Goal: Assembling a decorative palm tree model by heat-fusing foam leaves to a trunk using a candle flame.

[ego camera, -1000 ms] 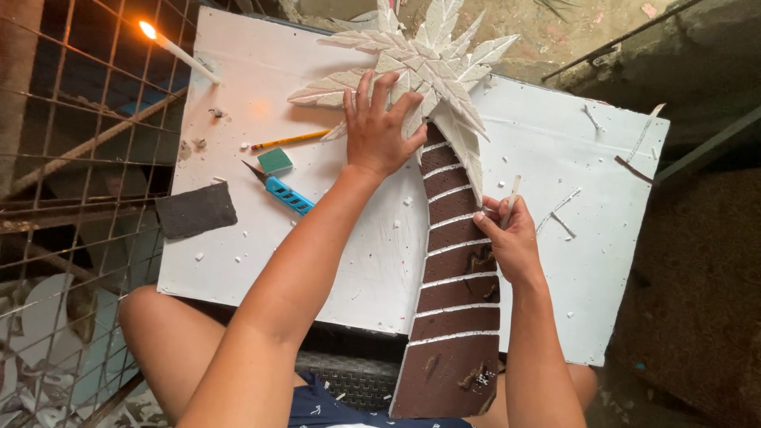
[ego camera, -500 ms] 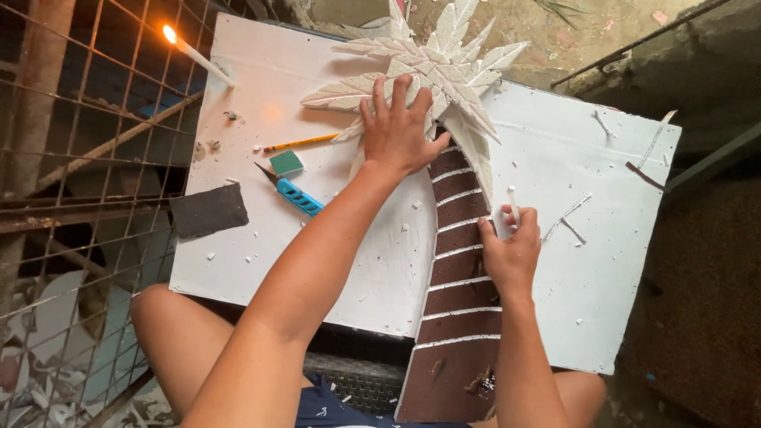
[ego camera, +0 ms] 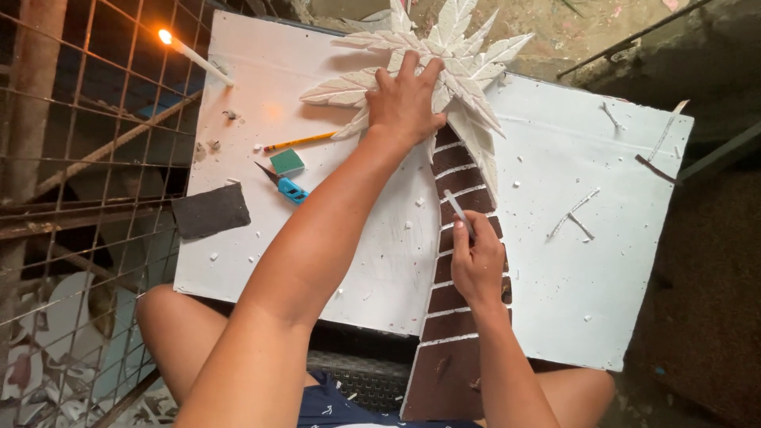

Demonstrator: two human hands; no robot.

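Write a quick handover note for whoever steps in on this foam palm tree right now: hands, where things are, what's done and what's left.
Left hand lies flat on the white palm fronds, pinning them.
Right hand holds a thin white strip against the brown trunk.
Tree lies on the white board across the lap; pencil, green eraser, blue cutter, lit candle at left.
Done: several white bands cross the trunk.
Left, probably: seat this strip; spare strips lie at right.

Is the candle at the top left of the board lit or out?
Lit. The white candle lies slanted at the white board's top left edge, with a bright orange flame glowing at its outer tip.
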